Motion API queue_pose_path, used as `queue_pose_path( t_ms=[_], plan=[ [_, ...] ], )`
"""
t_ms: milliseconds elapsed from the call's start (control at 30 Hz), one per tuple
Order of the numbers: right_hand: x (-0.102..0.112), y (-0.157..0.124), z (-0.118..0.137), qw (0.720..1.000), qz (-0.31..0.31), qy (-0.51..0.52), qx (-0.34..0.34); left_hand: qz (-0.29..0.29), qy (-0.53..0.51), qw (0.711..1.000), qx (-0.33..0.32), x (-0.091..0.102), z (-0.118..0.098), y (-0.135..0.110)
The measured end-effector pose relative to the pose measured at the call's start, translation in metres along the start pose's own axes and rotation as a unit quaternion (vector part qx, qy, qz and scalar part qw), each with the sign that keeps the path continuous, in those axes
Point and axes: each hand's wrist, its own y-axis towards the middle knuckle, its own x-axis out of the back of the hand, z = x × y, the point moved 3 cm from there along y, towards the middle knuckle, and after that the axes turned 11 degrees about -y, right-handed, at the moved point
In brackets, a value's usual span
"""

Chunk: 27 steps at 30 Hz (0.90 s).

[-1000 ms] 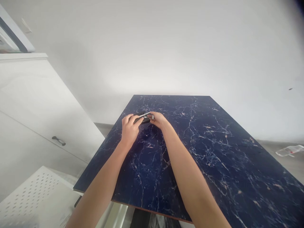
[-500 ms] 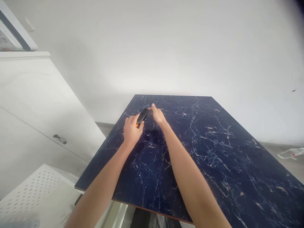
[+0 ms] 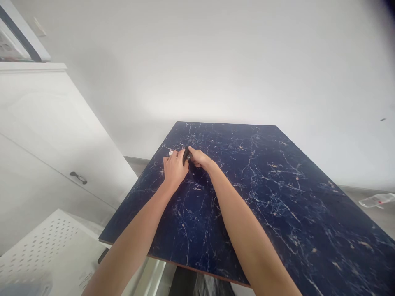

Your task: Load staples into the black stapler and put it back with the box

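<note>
My left hand [image 3: 175,166] is closed around a small black object [image 3: 185,156] above the far left part of the blue marbled tabletop [image 3: 265,197]. A small white patch [image 3: 171,153] shows beyond its fingers. Against the object's right side is my right hand [image 3: 199,158], its thumb on top and its other fingers curled beneath. The two hands cover most of the object, so I cannot make out its kind.
A white cabinet [image 3: 46,123] with a dark handle [image 3: 78,178] stands at left. Below it is a white perforated surface [image 3: 46,242]. A clear plastic bottle [image 3: 377,200] lies beyond the table's right edge, and a pale wall [image 3: 222,61] rises behind.
My right hand has moved down and left onto the black object, its raised thumb lowered. The object has turned in my left hand; its orange part is hidden and a white patch shows.
</note>
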Motion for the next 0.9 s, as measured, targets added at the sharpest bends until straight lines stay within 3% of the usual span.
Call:
queue_pose_path(
  t_ms=[100, 233, 300, 367, 433, 500, 600, 733, 800, 900],
  plan=[
    [-0.003, 0.003, 0.003, 0.998, -0.032, -0.056, 0.007, 0.011, 0.008, 1.0, 0.008, 0.004, 0.001, 0.003],
    [0.009, 0.006, 0.004, 0.99, -0.063, -0.129, 0.01, 0.015, -0.015, 0.999, 0.05, 0.031, 0.019, 0.014],
    [0.013, 0.006, 0.001, 0.985, -0.044, -0.166, -0.005, 0.081, -0.027, 0.99, 0.111, 0.043, 0.037, 0.018],
    [0.012, 0.005, -0.001, 0.98, 0.007, -0.198, -0.027, 0.189, -0.044, 0.969, 0.151, 0.049, 0.053, 0.017],
    [0.006, 0.001, -0.002, 0.973, 0.068, -0.216, -0.04, 0.276, -0.051, 0.948, 0.152, 0.05, 0.062, 0.013],
    [-0.003, -0.004, 0.0, 0.968, 0.116, -0.217, -0.039, 0.302, -0.031, 0.943, 0.138, 0.049, 0.065, 0.01],
    [-0.013, -0.011, 0.007, 0.969, 0.154, -0.19, -0.028, 0.253, 0.015, 0.957, 0.143, 0.052, 0.065, 0.011],
    [-0.006, -0.008, 0.009, 0.979, 0.102, -0.169, -0.04, 0.082, 0.073, 0.982, 0.157, 0.069, 0.053, 0.017],
    [0.002, -0.002, 0.007, 0.983, 0.058, -0.171, -0.044, 0.015, 0.081, 0.991, 0.105, 0.072, 0.035, 0.016],
    [0.014, 0.008, 0.001, 0.984, 0.003, -0.175, -0.035, 0.031, 0.048, 0.998, -0.001, 0.059, 0.002, 0.008]
  ],
)
